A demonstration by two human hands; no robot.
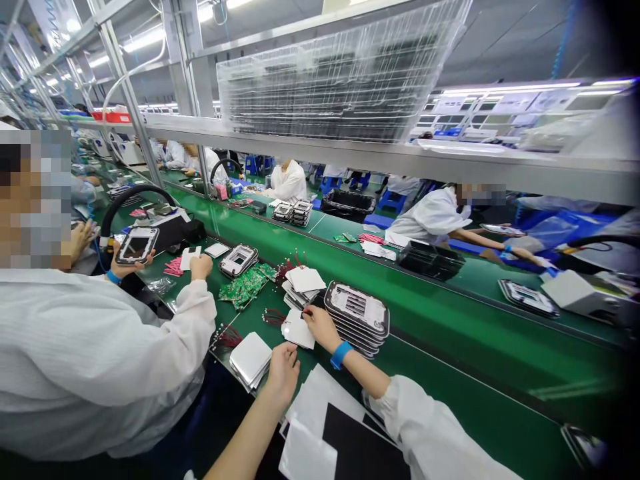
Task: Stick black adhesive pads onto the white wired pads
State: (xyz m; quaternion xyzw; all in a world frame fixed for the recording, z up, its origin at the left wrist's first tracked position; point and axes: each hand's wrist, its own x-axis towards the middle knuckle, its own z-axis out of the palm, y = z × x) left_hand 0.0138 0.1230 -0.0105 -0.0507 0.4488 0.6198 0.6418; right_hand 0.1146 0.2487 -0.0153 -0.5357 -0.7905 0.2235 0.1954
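My left hand [284,367] has its fingers curled, beside the right edge of a stack of white square pieces [251,357] with dark red wires. Whether anything is between those fingers cannot be made out. A blue band circles the wrist of my right hand [320,327], whose fingertips pinch something small and dark at the top edge of a white square piece [299,331]. Behind it lies another pile of white pieces [304,280] with red wires. Just right of my right hand stands a tall stack of grey-and-black frames [357,310].
Green circuit boards [245,287] and more frames [239,260] lie to the left. A co-worker [100,360] at left holds a frame [136,245]. White sheets and a black sheet [360,443] lie in front of me. A metal shelf [350,150] crosses above.
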